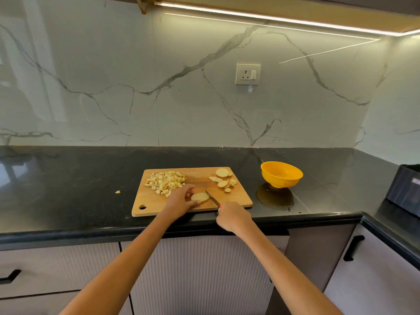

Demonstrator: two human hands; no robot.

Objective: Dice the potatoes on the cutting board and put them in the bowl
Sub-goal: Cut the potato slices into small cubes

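Right hand (233,216) gripping knife (212,198), left hand (181,199) steadying slice (200,197)

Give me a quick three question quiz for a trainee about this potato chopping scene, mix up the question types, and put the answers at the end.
1. True or false: the yellow bowl already holds diced potato.
2. Multiple choice: the pile of diced potato lies on which part of the cutting board? A) far left B) far right C) near right
3. Fill in: the right hand grips the ____, while the left hand steadies a potato slice.

Key
1. False: no potato shows in the bowl.
2. A. The uncut potato slices lie far right.
3. knife
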